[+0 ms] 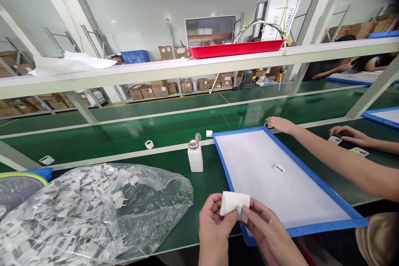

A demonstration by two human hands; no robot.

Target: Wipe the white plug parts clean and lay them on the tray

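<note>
Between my left hand (216, 224) and my right hand (264, 222) is a small folded white wipe (235, 201), pinched by the fingers of both. Whether anything lies inside its folds cannot be seen. The hands are just in front of the near left corner of a blue-framed white tray (249, 162). One white oval plastic ring (279, 168) lies on that tray. Behind my hands a white pump bottle (195, 158) stands upright with its metal lid flipped up.
A large clear plastic bag (149, 203) of many small white parts covers the left bench. White plastic pieces (149, 144) sit along the back ledge. From the right, a co-worker's arms (330, 153) reach past the tray. Overhead, a shelf holds a red tray (237, 49).
</note>
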